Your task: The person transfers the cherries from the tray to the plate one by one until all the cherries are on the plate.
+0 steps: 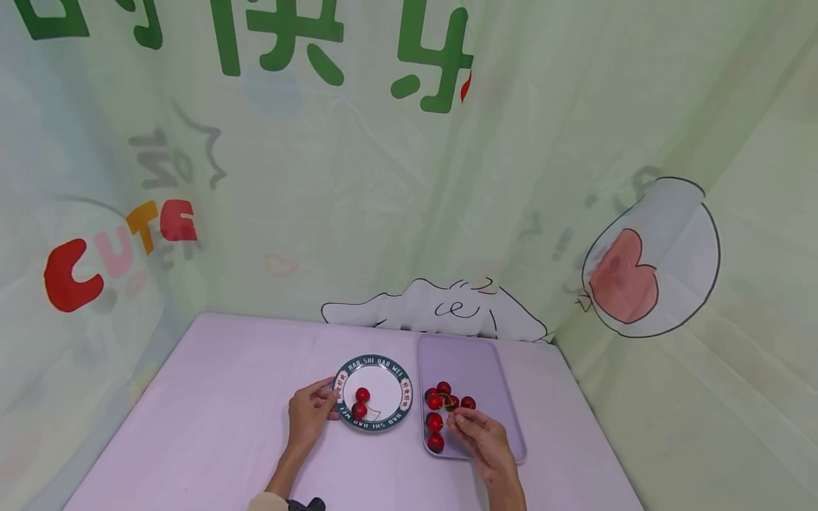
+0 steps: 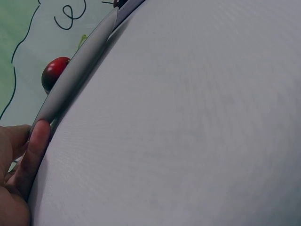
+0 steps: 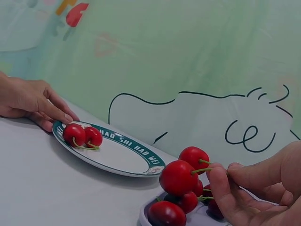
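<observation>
A white plate (image 1: pixel 377 426) with a green lettered rim lies on the lilac table and carries two red cherries (image 1: pixel 361 402). My left hand (image 1: pixel 331 401) pinches the plate's left rim (image 2: pixel 80 66), with one finger (image 2: pixel 35 150) lying along the edge. Just right of the plate, a lilac tray (image 1: pixel 476 365) holds several cherries (image 1: pixel 441 397). My right hand (image 1: pixel 455 420) is over the tray's near end. It pinches the stem of one cherry (image 3: pixel 178 177), held slightly above the others (image 3: pixel 165 214). The right wrist view shows the plate (image 3: pixel 122 157) and my left hand (image 3: pixel 59 117) beyond it.
Pale green printed cloth walls close in the table on the left, back and right, just behind the plate and tray. Bare lilac tabletop (image 1: pixel 211 411) stretches to the left of my left hand and along the near edge.
</observation>
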`<state>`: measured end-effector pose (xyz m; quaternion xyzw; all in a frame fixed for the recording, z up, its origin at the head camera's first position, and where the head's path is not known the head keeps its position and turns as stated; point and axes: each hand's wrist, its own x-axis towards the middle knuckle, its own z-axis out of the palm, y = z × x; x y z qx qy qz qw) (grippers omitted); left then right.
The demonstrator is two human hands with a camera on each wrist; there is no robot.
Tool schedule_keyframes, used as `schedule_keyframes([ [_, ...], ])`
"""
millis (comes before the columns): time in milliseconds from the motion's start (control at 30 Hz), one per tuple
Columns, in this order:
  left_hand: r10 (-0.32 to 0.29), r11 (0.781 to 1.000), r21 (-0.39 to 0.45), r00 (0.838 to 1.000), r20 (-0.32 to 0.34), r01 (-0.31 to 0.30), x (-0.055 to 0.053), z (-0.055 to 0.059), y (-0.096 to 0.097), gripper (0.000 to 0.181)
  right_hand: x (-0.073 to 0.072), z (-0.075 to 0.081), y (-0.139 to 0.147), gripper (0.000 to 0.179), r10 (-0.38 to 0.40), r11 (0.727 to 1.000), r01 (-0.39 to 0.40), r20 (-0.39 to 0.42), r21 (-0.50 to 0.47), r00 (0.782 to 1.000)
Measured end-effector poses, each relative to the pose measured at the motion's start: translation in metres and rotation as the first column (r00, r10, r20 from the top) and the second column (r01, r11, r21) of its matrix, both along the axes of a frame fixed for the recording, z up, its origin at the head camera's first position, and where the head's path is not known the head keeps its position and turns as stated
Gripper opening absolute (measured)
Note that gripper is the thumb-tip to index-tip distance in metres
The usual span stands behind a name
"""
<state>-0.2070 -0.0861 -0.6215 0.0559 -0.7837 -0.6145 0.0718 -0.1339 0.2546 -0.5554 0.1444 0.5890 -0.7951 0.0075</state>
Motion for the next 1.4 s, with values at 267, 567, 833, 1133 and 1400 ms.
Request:
schedule_keyframes([
  [267, -0.002, 1.0, -0.006, 1.0, 0.013, 0.003, -0.001, -0.004, -0.001, 0.039, 0.001, 0.011, -0.014, 0.014, -0.025, 0.999, 0.024, 0.042, 0.03, 0.999],
  [567, 0.003, 1.0, 0.004, 1.0, 0.005, -0.003, -0.004, -0.004, 0.0, 0.038, -0.008, 0.013, -0.021, 0.018, 0.025, 0.999, -0.027, 0.061, 0.039, 0.998],
  [833, 0.014, 1.0, 0.008, 1.0, -0.005, -0.014, 0.0, -0.001, 0.002, 0.038, -0.018, 0.011, -0.023, 0.02, 0.037, 0.998, -0.039, 0.044, 0.041, 0.998],
  [1133, 0.012, 1.0, 0.004, 1.0, 0.025, -0.012, 0.0, -0.006, 0.0, 0.038, -0.02, 0.006, -0.026, 0.016, 0.056, 0.998, -0.057, 0.043, 0.038, 0.998],
  [1400, 0.008, 1.0, 0.006, 1.0, 0.011, -0.008, -0.001, -0.005, 0.0, 0.038, -0.023, 0.006, -0.034, 0.018, 0.06, 0.996, -0.062, 0.037, 0.059, 0.998],
])
